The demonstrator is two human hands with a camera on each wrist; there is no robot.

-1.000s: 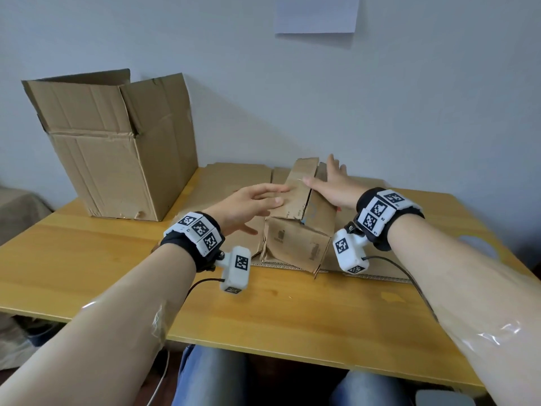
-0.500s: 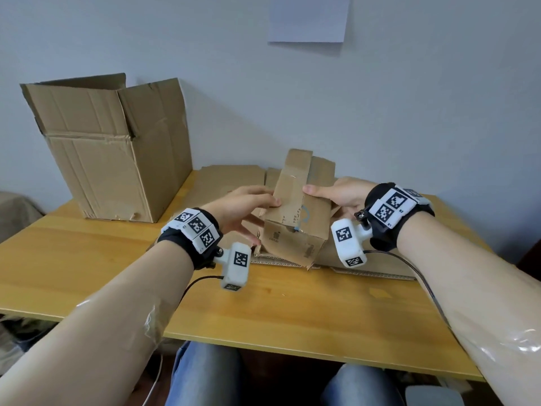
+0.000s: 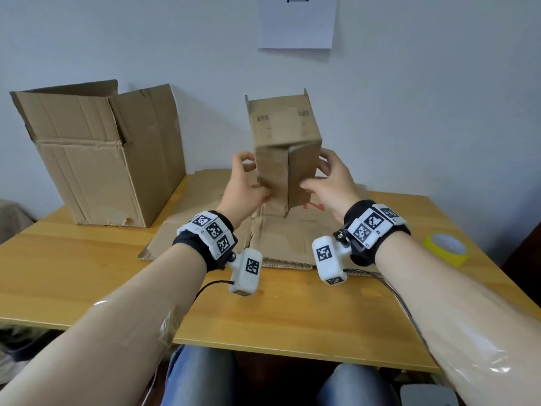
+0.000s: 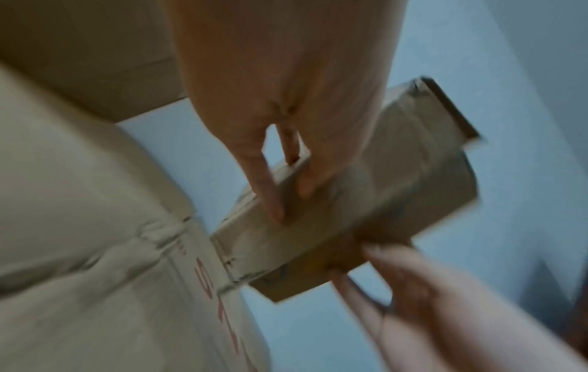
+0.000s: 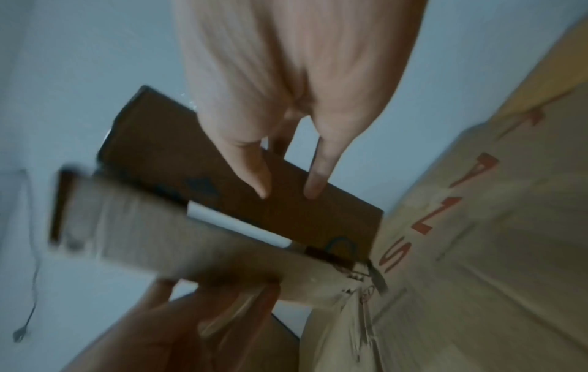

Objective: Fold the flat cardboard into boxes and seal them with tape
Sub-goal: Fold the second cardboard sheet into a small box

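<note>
A small brown cardboard box (image 3: 285, 133) is held upright in the air above the table, its end flaps facing me with a seam down the middle. My left hand (image 3: 247, 183) grips its left side, thumb on the near flap and fingers round the edge. My right hand (image 3: 328, 177) grips the right side the same way. The left wrist view shows the box (image 4: 366, 201) pinched between thumb and fingers. In the right wrist view the box (image 5: 254, 201) appears with its flaps parted. Flat cardboard (image 3: 292, 238) with red letters lies on the table beneath.
A large open cardboard box (image 3: 102, 153) stands at the back left of the wooden table (image 3: 87, 273). A roll of yellow tape (image 3: 446, 249) lies at the right edge. A paper sheet (image 3: 297, 22) hangs on the wall behind.
Both hands took hold of the small folded box, lifted it off the flat cardboard and turned it upright with its end flaps toward me. The head view tilted up.
</note>
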